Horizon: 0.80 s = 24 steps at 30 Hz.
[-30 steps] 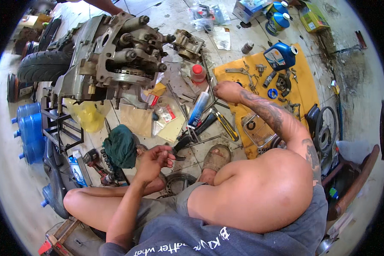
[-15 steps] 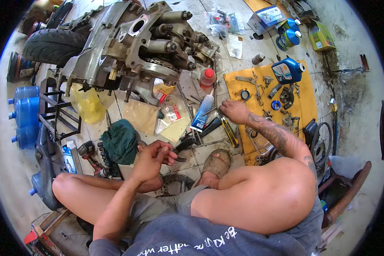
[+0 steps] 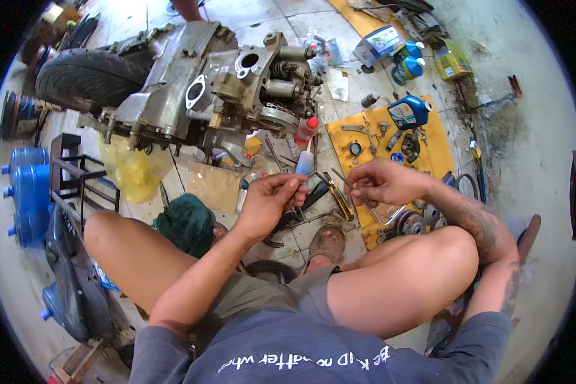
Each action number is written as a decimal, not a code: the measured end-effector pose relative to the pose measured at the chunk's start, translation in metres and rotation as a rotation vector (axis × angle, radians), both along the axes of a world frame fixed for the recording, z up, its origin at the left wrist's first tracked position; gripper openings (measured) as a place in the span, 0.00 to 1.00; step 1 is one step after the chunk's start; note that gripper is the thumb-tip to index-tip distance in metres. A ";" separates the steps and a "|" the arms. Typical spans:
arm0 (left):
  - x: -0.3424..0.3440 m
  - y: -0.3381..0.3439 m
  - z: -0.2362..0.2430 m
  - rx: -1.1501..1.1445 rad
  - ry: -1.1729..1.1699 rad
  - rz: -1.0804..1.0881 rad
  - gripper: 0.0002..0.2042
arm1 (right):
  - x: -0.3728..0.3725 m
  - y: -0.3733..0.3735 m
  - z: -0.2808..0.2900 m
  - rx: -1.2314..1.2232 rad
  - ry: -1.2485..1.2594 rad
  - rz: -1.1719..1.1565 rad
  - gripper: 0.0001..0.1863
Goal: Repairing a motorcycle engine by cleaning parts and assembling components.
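My left hand (image 3: 269, 201) is raised in front of me, thumb and fingertips pinched together. What lies in the pinch, if anything, is too small to make out. It hovers just before the blue-and-white tube (image 3: 305, 162) with a pointed nozzle. To its right, my right hand (image 3: 387, 182) has its fingers curled round a thin metal rod (image 3: 340, 176), whose end sticks out to the left. Below that hand, a yellow-handled cutter knife (image 3: 343, 203) lies on the tiles. Beyond both hands stands a greasy scooter engine (image 3: 173, 83) with open ports.
Small metal parts and a blue oil bottle (image 3: 408, 112) lie on a yellow sheet (image 3: 339, 144) at right. A red-capped bottle (image 3: 306, 130) stands by the engine. A dark green cloth (image 3: 185, 221) is near my left knee, with blue water jugs (image 3: 31, 198) farther left.
My right hand has lifted off the floor area and come nearer, bringing the thin rod. My left hand has moved right and forward, toward the right one. The view has shifted slightly.
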<state>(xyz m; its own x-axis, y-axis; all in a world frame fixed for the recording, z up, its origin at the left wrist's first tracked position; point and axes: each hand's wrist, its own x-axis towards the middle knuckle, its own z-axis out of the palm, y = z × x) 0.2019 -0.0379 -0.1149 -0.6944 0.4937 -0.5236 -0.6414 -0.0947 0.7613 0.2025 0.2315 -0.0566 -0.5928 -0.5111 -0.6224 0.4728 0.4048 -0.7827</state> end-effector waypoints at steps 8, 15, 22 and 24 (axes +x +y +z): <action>0.005 0.003 0.039 0.377 -0.024 0.020 0.12 | 0.040 -0.061 0.082 0.284 0.373 0.012 0.10; 0.025 -0.005 0.040 0.320 0.028 0.045 0.12 | 0.061 -0.080 0.077 0.324 0.423 0.013 0.09; 0.019 -0.031 0.047 0.361 0.142 0.156 0.13 | 0.044 -0.116 0.095 0.274 0.177 -0.124 0.11; 0.022 -0.036 0.050 0.364 0.179 0.202 0.14 | 0.043 -0.129 0.097 0.339 0.262 -0.088 0.11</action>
<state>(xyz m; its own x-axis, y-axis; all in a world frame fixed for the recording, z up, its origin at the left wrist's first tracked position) 0.2239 -0.0741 -0.0650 -0.8593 0.4689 -0.2043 -0.4443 -0.4862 0.7525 0.2455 0.1029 0.0401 -0.7852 -0.2446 -0.5689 0.3197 0.6266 -0.7108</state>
